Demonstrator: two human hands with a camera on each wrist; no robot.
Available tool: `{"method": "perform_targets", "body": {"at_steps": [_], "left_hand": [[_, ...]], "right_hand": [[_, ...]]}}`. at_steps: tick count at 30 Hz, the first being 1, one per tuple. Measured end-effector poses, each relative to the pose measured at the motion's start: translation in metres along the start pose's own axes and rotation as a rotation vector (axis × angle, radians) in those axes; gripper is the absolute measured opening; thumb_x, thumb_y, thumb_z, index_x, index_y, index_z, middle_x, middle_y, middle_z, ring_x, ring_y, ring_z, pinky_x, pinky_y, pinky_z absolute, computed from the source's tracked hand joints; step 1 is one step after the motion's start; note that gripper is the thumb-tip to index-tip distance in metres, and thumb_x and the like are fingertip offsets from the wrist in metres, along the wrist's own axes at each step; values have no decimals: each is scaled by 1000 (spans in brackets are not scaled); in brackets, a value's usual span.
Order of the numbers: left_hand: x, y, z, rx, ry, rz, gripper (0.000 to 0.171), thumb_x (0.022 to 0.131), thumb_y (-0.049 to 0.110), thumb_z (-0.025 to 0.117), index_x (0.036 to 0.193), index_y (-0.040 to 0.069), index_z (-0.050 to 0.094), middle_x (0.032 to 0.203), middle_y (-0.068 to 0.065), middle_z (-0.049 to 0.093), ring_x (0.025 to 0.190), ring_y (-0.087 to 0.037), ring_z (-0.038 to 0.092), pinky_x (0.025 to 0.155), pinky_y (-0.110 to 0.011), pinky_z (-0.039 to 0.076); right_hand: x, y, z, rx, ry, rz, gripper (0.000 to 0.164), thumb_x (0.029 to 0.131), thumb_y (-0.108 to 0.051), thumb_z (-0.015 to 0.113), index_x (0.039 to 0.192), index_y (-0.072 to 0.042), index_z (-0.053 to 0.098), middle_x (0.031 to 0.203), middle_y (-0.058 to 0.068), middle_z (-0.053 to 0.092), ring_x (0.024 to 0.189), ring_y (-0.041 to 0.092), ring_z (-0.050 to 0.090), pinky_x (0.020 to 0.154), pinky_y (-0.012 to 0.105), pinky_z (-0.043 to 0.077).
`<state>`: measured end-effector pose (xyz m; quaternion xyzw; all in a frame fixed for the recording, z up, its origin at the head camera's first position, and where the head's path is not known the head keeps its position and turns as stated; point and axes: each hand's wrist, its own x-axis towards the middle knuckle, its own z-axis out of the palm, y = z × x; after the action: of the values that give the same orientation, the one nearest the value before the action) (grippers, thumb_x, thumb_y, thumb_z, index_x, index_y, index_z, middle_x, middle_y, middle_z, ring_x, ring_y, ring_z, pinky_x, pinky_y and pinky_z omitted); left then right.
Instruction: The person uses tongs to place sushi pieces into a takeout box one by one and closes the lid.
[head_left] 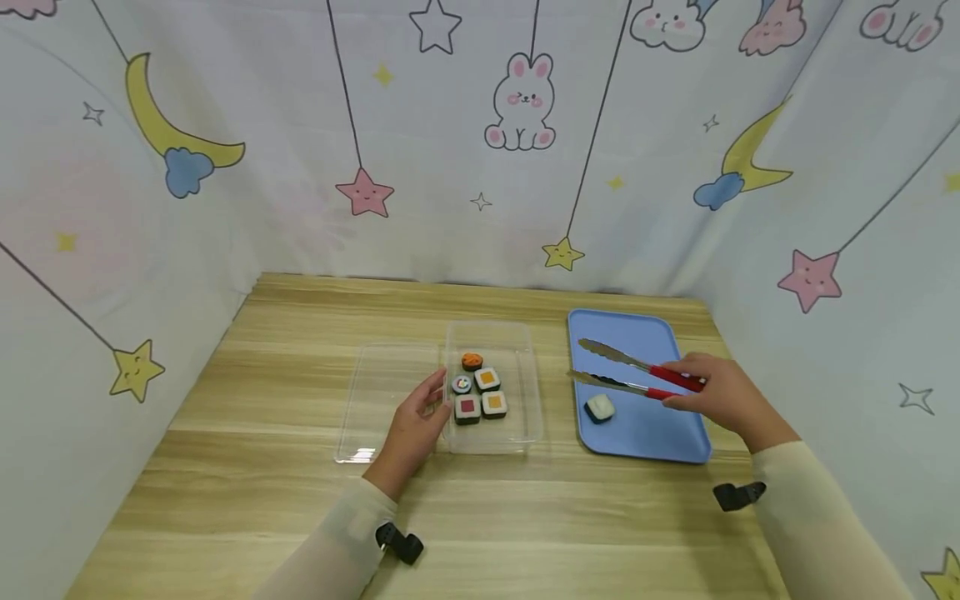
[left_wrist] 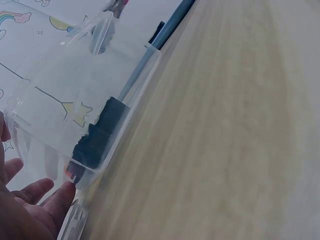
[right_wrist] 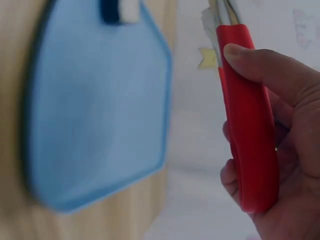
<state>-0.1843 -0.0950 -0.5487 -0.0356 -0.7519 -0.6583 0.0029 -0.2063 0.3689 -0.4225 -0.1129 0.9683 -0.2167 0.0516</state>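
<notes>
My right hand (head_left: 723, 398) holds red-handled metal tongs (head_left: 678, 378), their two arms spread apart above the blue tray (head_left: 660, 437). Nothing is between the tong tips. Below them, a single white sushi piece (head_left: 601, 407) with a dark wrap lies on the tray. My left hand (head_left: 412, 425) rests its fingertips against the left wall of a clear plastic container (head_left: 536, 400); the left wrist view shows its fingers (left_wrist: 57, 202) fairly extended. Inside, several sushi pieces (head_left: 468, 407) sit grouped toward the left, one topped with orange (head_left: 472, 361). The right wrist view shows the thumb lying along the red handle (right_wrist: 250, 120).
The container's clear lid (head_left: 375, 383) lies flat to its left, partly behind my left hand. All stand on a wood-grain table (head_left: 495, 525). A white patterned curtain (head_left: 465, 242) encloses the back and both sides.
</notes>
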Motion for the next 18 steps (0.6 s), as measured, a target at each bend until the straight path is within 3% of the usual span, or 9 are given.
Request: {"method": "perform_targets", "body": {"at_steps": [7, 18], "left_hand": [[-1, 1, 1, 7, 7, 7, 56, 99, 7, 66, 153, 6, 50, 154, -16, 52, 135, -36, 55, 108, -51, 50], [-1, 0, 1, 13, 13, 16, 56, 99, 6, 66, 153, 7, 50, 153, -15, 53, 133, -36, 56, 107, -52, 50]], "right_hand": [[-45, 45, 30, 65, 16, 81, 54, 80, -30, 91, 127, -8, 75, 116, 14, 69, 97, 28, 61, 74, 37, 55], [-60, 50, 50, 83, 32, 98, 52, 77, -30, 93, 122, -9, 78, 109, 8, 71, 93, 23, 62, 71, 29, 55]]}}
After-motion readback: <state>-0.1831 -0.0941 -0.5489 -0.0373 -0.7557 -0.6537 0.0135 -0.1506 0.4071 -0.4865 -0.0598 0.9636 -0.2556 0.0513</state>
